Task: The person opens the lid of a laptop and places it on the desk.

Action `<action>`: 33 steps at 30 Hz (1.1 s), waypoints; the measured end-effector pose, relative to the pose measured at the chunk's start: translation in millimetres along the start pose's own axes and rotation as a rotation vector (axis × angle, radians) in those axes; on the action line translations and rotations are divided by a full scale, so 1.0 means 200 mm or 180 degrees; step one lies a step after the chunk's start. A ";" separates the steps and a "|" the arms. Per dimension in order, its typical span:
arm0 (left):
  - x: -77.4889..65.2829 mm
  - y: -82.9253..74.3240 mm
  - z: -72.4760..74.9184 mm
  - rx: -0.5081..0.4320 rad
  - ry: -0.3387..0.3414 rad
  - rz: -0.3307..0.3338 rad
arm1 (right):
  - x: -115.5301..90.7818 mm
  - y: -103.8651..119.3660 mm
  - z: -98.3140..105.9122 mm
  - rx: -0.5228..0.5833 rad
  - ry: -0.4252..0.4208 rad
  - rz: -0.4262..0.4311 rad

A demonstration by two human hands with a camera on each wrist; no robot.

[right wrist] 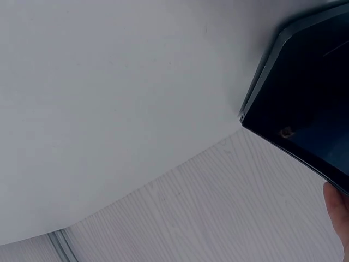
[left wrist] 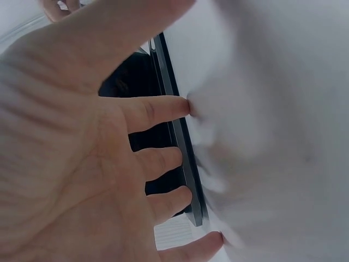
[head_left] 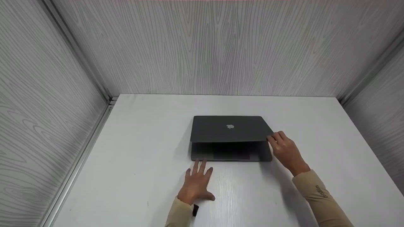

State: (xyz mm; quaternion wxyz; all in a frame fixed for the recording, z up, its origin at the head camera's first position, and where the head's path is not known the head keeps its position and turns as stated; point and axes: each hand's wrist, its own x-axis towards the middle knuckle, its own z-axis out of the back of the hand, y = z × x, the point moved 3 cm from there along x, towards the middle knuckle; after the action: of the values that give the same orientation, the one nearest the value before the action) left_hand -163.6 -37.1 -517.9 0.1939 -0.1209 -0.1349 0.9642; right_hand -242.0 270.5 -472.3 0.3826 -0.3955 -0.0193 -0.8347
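A dark grey laptop (head_left: 217,130) with a pale apple logo lies on the white table, its lid partly raised from the base. My right hand (head_left: 285,153) pinches the lid at its front right corner. In the right wrist view the dark screen (right wrist: 305,103) tilts over the base, and the fingers of that hand (right wrist: 339,218) show at the lid's edge. My left hand (head_left: 196,184) is spread in front of the laptop, two fingertips at the base's front edge. The left wrist view shows its palm (left wrist: 82,147) and straight fingers beside that edge (left wrist: 190,174).
The white tabletop (head_left: 135,148) stretches around the laptop. Wood-grain panels stand behind it (head_left: 221,50), on the left (head_left: 41,104) and on the right (head_left: 385,104). A metal rail (head_left: 75,167) runs along the table's left edge.
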 end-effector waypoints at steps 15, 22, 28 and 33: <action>0.00 0.00 0.00 -0.0164 0.0051 -0.0015 | 0.08 -0.05 0.02 0.0112 -0.0153 -0.0356; 0.00 0.01 0.00 -0.0121 0.0055 -0.0032 | 0.14 -0.10 0.02 0.0159 -0.0214 -0.0575; 0.00 0.01 -0.01 -0.0114 0.0036 -0.0040 | 0.18 -0.13 0.02 0.0208 -0.0306 -0.0683; 0.00 0.01 -0.01 -0.0127 0.0015 -0.0043 | 0.21 -0.16 0.02 0.0267 -0.0435 -0.0806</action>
State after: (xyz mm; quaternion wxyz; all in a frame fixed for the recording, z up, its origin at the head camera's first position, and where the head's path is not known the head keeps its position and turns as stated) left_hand -164.7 -38.6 -519.7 0.1983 -0.1261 -0.1544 0.9597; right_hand -276.9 267.5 -432.9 0.2883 -0.4295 -0.1298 -0.8459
